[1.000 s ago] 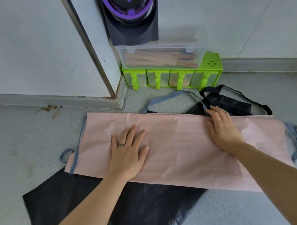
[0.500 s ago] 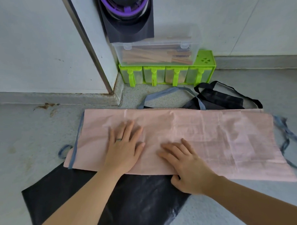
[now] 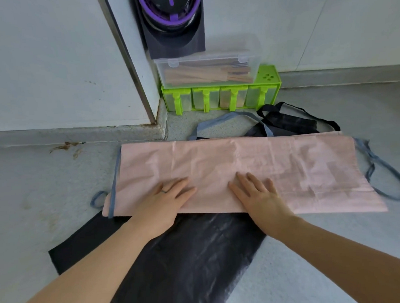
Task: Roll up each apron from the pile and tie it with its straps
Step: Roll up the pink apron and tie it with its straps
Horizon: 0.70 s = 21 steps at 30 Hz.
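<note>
A pink apron (image 3: 252, 162), folded into a long flat band, lies across the grey floor. Blue straps (image 3: 378, 166) trail off its right end, a small blue loop (image 3: 98, 199) shows at its left end, and a blue neck strap (image 3: 218, 122) arcs behind it. My left hand (image 3: 164, 203) lies flat on the band's near edge, left of centre, fingers straight. My right hand (image 3: 256, 194) presses flat beside it, near the middle. A black apron (image 3: 176, 255) is spread under the pink one, and its black straps (image 3: 291, 120) bunch behind.
A green compartment rack (image 3: 222, 97) stands against the wall with a clear lidded box (image 3: 204, 68) of wooden sticks on top. Above them sits a black and purple device (image 3: 172, 22). A wall corner with a metal strip (image 3: 131, 62) rises at the left.
My right hand has slid from the band's far right edge to its near middle, beside my left hand. My left hand has shifted slightly toward the near edge.
</note>
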Each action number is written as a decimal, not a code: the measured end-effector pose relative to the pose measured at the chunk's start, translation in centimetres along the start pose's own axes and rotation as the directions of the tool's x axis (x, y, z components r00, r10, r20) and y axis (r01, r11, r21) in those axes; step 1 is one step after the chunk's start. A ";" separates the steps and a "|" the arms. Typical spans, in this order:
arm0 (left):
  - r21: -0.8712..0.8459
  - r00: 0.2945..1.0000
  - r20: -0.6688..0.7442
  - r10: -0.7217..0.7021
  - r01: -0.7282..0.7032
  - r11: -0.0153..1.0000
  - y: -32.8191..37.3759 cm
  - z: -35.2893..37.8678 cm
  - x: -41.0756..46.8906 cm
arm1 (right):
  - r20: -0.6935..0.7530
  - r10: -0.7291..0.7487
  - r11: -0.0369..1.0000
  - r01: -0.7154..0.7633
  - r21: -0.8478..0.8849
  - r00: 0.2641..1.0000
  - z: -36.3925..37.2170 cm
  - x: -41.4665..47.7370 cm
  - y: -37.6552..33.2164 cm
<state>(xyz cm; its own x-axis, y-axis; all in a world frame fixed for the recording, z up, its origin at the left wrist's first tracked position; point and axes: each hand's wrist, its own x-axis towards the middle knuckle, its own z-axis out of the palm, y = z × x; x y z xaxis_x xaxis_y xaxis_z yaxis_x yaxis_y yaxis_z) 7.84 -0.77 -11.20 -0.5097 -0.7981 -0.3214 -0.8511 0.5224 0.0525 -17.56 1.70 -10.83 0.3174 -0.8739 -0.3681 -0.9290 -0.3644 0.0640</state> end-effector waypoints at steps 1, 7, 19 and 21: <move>-0.011 1.000 0.028 -0.012 0.013 1.000 0.0 -0.1 -0.3 | -0.011 0.018 0.999 -0.018 0.032 1.000 0.0 -0.1 -0.1; -0.064 0.980 0.196 -0.043 0.057 0.996 0.7 -2.7 -3.4 | 0.132 0.061 0.997 -0.066 0.036 0.989 -1.0 -1.9 -0.7; -0.127 0.714 0.651 -0.258 0.438 0.890 -4.3 -6.3 -2.6 | 0.607 0.069 0.984 -0.154 0.089 0.791 -9.1 0.4 1.7; -0.115 0.690 0.655 -0.307 0.492 0.863 -4.8 -6.3 -1.9 | 0.547 0.149 0.981 -0.192 0.022 0.824 -8.5 1.5 2.3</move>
<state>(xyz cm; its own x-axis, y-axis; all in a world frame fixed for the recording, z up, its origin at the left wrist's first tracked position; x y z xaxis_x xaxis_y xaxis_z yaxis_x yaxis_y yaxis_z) 12.09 -3.62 -4.84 -0.0081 -0.5144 -0.8575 -0.9997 0.0232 -0.0045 -17.55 -3.18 -3.31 0.0193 -0.5985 -0.8009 -0.9767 -0.1825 0.1129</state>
